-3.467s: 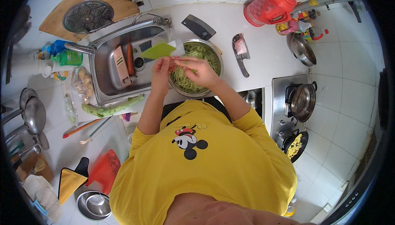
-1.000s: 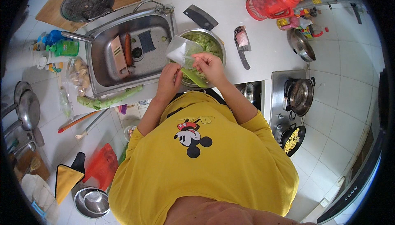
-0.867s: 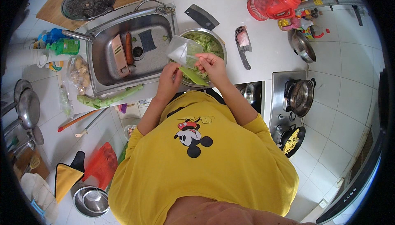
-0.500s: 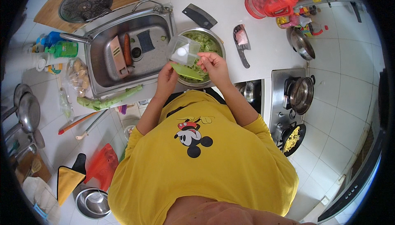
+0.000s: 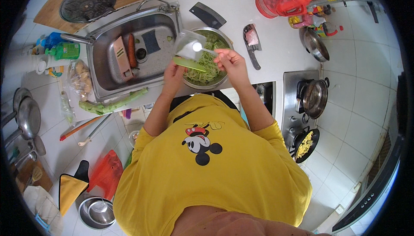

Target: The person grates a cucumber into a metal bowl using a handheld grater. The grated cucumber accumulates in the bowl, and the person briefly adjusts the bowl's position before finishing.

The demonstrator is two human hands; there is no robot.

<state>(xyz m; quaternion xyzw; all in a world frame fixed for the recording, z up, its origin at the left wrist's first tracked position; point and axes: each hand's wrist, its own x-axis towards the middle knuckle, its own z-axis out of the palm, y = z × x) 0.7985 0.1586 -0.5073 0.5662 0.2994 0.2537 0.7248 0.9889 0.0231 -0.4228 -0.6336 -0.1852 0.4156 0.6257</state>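
Note:
My left hand [image 5: 173, 75] grips a clear plastic seasoning box [image 5: 185, 42] by its hinged green lid [image 5: 189, 64], which hangs open toward me. Between the fingertips of my right hand [image 5: 232, 63] is the thin handle of a small spoon [image 5: 197, 46]. Its round end looks white, apparently from white powder, and shows over the box; whether it is inside cannot be made out. Both hands are above a steel bowl [image 5: 230, 42] of shredded green vegetable [image 5: 209, 68], partly covered by the box and lid.
Left of the bowl is a sink [image 5: 161, 59] holding a carrot [image 5: 131, 48] and a grater [image 5: 123, 59]. A cleaver [image 5: 208, 16] lies behind the bowl; a knife [image 5: 252, 48] with pale meat on it lies to the right. Farther right are a stove [image 5: 292, 93] and a pan [image 5: 317, 143] of yellow food.
My right hand has moved slightly right, and the spoon's white end has shifted right and away from me. The green lid and my left hand have shifted slightly left.

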